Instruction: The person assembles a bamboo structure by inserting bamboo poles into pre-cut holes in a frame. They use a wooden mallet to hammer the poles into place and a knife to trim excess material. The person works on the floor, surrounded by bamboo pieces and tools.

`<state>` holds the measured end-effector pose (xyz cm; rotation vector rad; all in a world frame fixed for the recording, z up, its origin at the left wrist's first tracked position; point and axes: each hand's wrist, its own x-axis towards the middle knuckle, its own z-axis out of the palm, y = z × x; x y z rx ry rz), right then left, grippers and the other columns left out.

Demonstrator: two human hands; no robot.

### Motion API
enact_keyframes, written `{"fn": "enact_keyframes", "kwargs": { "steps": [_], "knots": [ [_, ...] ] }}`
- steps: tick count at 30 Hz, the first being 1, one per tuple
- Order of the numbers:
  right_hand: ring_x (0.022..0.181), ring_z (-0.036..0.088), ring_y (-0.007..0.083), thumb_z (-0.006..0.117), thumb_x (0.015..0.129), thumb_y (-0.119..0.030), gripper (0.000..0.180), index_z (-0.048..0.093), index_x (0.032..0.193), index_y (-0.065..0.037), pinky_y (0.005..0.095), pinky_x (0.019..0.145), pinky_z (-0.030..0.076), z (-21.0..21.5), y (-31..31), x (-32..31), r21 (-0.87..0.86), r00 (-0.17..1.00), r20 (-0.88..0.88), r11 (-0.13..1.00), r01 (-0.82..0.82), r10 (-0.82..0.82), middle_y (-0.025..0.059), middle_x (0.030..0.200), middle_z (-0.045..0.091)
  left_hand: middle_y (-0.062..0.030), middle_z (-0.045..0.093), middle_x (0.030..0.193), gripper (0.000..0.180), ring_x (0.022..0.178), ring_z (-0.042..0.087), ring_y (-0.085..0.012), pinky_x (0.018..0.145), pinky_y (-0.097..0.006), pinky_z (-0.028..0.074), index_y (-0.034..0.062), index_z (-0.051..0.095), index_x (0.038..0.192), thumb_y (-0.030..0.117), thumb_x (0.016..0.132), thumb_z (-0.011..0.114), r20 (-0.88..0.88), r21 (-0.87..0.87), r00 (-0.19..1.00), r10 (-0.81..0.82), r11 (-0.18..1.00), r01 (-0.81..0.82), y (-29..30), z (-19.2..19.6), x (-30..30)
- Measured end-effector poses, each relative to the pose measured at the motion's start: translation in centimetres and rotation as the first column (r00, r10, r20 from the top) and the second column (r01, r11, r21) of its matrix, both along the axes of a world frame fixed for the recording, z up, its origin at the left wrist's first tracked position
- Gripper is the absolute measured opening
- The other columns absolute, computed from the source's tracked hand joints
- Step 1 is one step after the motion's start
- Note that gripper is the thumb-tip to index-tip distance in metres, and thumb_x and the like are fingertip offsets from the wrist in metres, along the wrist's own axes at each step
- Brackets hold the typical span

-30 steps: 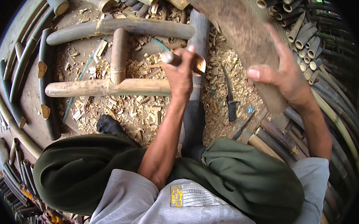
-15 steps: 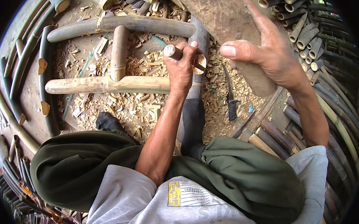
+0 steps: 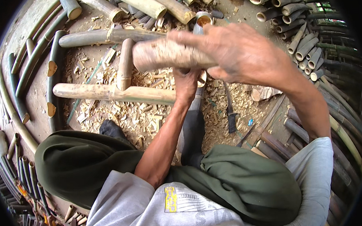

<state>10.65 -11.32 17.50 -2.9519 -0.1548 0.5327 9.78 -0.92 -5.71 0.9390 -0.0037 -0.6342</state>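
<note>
- The short, pale, rough wooden club (image 3: 167,54) is lying crosswise at about 12 o'clock in the view, above the pale bamboo frame of joined poles (image 3: 114,92) that is resting on the dirt floor (image 3: 37,100).
- The right hand (image 3: 235,53) is gripping the club's right end, its fingers (image 3: 189,37) wrapped closed around it.
- The left hand (image 3: 186,82) is sitting just under the club, fingers curled shut around something small; what it is I cannot tell.
- Pale wood chips (image 3: 148,114) are littering the floor around the frame.
- A dark-bladed knife (image 3: 231,110) is lying on the chips at about 3 o'clock from the left hand.
- Cut bamboo tubes (image 3: 304,53) are piling up at 2 o'clock, and longer green bamboo poles (image 3: 31,63) are curving along at 9 o'clock.
</note>
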Motion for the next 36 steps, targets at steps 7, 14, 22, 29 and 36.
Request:
{"fn": "enact_keyframes", "kwargs": {
  "steps": [7, 14, 22, 29, 36],
  "knots": [
    [0.096, 0.070, 0.0427, 0.081, 0.080, -0.026, 0.092, 0.035, 0.158, -0.017, 0.0500, 0.088, 0.058, -1.8, 0.6, -3.0, -0.061, 0.989, -0.104, 0.993, 0.096, -0.102, 0.0252, 0.106, 0.066, -0.0093, 0.072, 0.105, 0.028, 0.089, 0.068, -0.0199, 0.079, -0.035, 0.057, -0.0015, 0.064, 0.119, 0.015, 0.097, 0.069, -0.012, 0.023, 0.993, -0.115, 0.993, 0.115, 0.4, -0.7, -0.8],
    [0.099, 0.069, 0.0430, 0.080, 0.080, -0.018, 0.099, 0.026, 0.163, -0.023, 0.0525, 0.087, 0.057, -0.5, 0.7, -4.1, 0.337, 0.937, 0.266, 0.932, 0.130, -0.227, 0.0219, 0.108, 0.065, -0.0086, 0.078, 0.105, 0.018, 0.096, 0.071, -0.0168, 0.086, -0.035, 0.057, 0.0024, 0.075, 0.113, 0.009, 0.097, 0.069, 0.158, 0.019, 0.972, -0.172, 0.985, 0.172, 0.5, 1.4, -1.1],
    [0.101, 0.069, 0.0454, 0.079, 0.079, -0.018, 0.100, 0.026, 0.163, -0.020, 0.0519, 0.091, 0.057, 0.6, -0.2, -7.1, 0.157, 0.923, -0.049, 0.910, 0.385, -0.382, 0.0273, 0.118, 0.065, -0.0127, 0.073, 0.103, 0.033, 0.098, 0.070, -0.0219, 0.092, -0.038, 0.058, 0.0008, 0.066, 0.122, 0.015, 0.093, 0.075, 0.273, 0.105, 0.912, -0.305, 0.952, 0.287, -0.6, 2.6, -2.0],
    [0.111, 0.069, 0.0441, 0.080, 0.077, -0.011, 0.102, 0.026, 0.163, -0.017, 0.0491, 0.098, 0.056, -1.0, 0.9, -9.6, 0.009, 0.824, -0.174, 0.836, 0.549, -0.539, 0.0278, 0.136, 0.062, -0.0158, 0.073, 0.111, 0.034, 0.117, 0.067, -0.0295, 0.106, -0.044, 0.052, 0.0023, 0.066, 0.125, 0.011, 0.092, 0.071, 0.511, 0.287, 0.754, -0.413, 0.909, 0.303, -2.2, 2.4, -3.6],
    [0.125, 0.064, 0.0404, 0.079, 0.079, -0.009, 0.099, 0.026, 0.162, -0.006, 0.0426, 0.108, 0.049, -0.7, 0.2, -10.4, 0.418, 0.789, -0.027, 0.710, 0.567, -0.614, 0.0251, 0.143, 0.059, -0.0059, 0.071, 0.080, 0.013, 0.064, 0.064, -0.0125, 0.061, -0.029, 0.053, 0.0036, 0.070, 0.085, 0.012, 0.095, 0.071, -0.090, 0.116, 0.995, -0.051, 0.991, 0.061, -2.4, -0.2, 1.4]
  ]
}}
